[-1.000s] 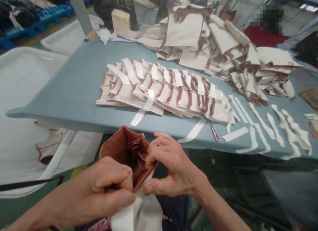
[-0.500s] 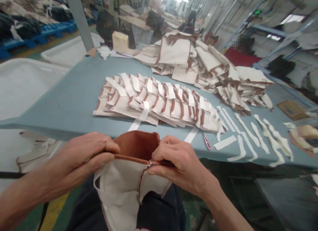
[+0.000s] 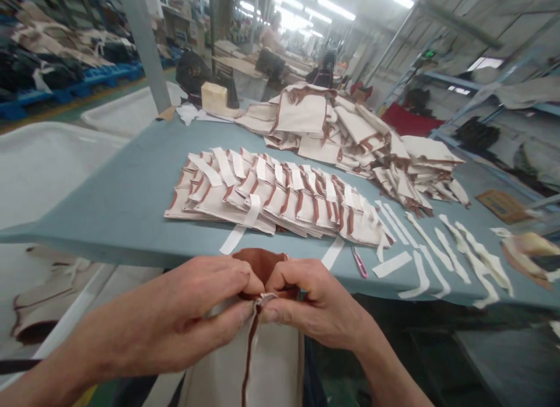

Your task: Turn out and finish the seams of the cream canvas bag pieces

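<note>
At bottom centre, the left hand [image 3: 210,313] and right hand [image 3: 310,302] pinch closed on the cream bag's [image 3: 271,360] rim, while the box [image 3: 502,206] at right bears seemingly printed, unreadable marks.

Nothing is reading clearly; the cardboard box [image 3: 502,206] at three o'clock is showing dark marks (too blurred).
</note>
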`<move>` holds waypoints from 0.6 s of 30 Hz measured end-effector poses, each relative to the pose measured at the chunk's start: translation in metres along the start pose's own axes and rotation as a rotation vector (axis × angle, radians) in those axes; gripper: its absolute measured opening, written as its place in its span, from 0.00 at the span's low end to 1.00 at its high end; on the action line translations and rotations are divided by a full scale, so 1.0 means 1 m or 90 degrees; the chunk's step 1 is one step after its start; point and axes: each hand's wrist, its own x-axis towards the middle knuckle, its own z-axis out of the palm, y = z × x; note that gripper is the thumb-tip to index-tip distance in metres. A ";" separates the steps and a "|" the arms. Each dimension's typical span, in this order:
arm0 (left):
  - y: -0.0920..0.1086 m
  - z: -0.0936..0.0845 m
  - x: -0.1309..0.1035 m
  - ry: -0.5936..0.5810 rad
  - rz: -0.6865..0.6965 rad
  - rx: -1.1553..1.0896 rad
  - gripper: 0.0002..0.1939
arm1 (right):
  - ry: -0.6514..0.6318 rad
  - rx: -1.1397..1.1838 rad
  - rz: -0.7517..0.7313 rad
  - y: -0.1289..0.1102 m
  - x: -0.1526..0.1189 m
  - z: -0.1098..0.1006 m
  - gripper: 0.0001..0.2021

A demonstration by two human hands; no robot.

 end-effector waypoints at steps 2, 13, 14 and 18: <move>-0.004 -0.001 -0.002 -0.013 -0.024 -0.014 0.10 | 0.003 -0.040 -0.013 0.000 0.000 0.002 0.30; -0.008 -0.001 -0.002 0.008 -0.084 -0.089 0.12 | 0.071 -0.023 -0.039 0.007 0.006 0.026 0.20; -0.009 0.000 -0.002 0.013 -0.090 -0.095 0.12 | 0.067 0.010 -0.024 0.008 0.007 0.029 0.19; -0.011 0.004 -0.004 0.032 -0.117 -0.166 0.13 | 0.060 0.129 0.016 0.012 0.009 0.038 0.15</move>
